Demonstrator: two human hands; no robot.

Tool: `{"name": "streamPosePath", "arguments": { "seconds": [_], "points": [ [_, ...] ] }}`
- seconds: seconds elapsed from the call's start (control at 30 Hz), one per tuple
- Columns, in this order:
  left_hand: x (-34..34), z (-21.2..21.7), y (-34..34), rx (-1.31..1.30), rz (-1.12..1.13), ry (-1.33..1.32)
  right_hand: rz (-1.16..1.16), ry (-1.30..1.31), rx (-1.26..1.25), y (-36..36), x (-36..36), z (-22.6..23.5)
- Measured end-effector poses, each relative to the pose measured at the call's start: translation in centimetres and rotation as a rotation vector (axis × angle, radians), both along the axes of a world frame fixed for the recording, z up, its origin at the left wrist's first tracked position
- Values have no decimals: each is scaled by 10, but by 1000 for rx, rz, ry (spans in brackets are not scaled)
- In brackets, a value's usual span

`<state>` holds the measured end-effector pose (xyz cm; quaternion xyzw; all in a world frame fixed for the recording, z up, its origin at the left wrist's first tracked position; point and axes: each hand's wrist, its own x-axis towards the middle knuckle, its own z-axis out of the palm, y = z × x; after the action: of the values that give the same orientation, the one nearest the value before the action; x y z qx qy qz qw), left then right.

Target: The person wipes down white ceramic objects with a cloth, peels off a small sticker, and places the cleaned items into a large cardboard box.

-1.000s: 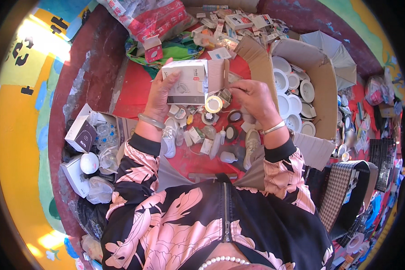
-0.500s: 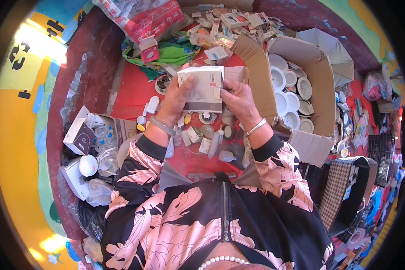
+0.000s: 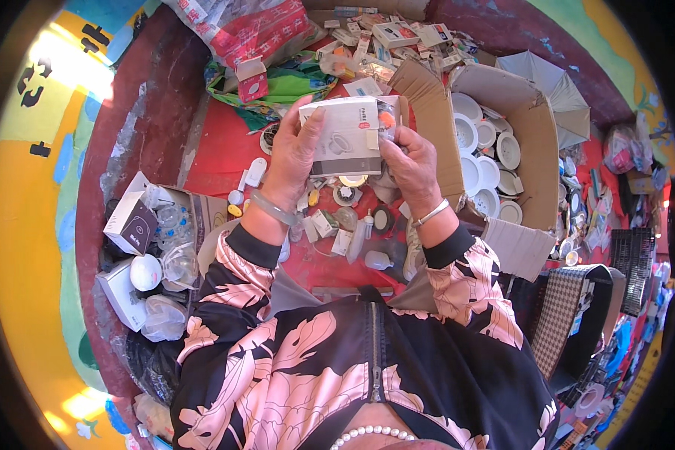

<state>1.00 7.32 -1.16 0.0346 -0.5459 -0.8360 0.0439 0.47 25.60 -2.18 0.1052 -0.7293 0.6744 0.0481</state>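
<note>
I hold a small white and grey carton box (image 3: pixel 343 136) in front of me with both hands, above a red cloth. My left hand (image 3: pixel 292 154) grips its left side, thumb across the front. My right hand (image 3: pixel 412 166) grips the right end, where a clear plastic wrapper (image 3: pixel 386 120) with something orange inside pokes out. Below the box, several small round parts and little bottles (image 3: pixel 352 225) lie scattered on the red cloth (image 3: pixel 217 150).
An open cardboard box (image 3: pixel 532 127) with white round discs stands at the right. At the left sit small boxes (image 3: pixel 131 221) and plastic-bagged white items (image 3: pixel 161 315). A heap of small cartons (image 3: pixel 397 34) and a red-printed bag (image 3: pixel 255 34) lie at the back.
Both hands have lifted the carton box up and away from me. The round piece my right hand held a second ago is no longer visible in it.
</note>
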Motion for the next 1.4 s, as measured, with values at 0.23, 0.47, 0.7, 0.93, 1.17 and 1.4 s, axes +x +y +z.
{"name": "streamPosePath", "arguments": {
  "seconds": [0.23, 0.47, 0.7, 0.93, 1.17, 1.4],
  "points": [
    [8, 1, 1, 13, 50, 83, 4, -59, -193, -4, 6, 0],
    [-1, 1, -9, 7, -115, -52, 9, 2, -20, 5, 5, 6],
    [-4, -16, 3, 69, 44, -4, -45, -200, -378, 0, 7, 3],
    [-30, -15, -59, 214, 255, -47, -429, 309, -178, 52, -2, 13],
    [-18, -16, -40, 368, 68, -139, -8, -146, -719, 53, 3, 27],
    [-18, -15, -33, 368, 3, -152, -11, -378, -969, 42, 3, 35]
  ]
}}
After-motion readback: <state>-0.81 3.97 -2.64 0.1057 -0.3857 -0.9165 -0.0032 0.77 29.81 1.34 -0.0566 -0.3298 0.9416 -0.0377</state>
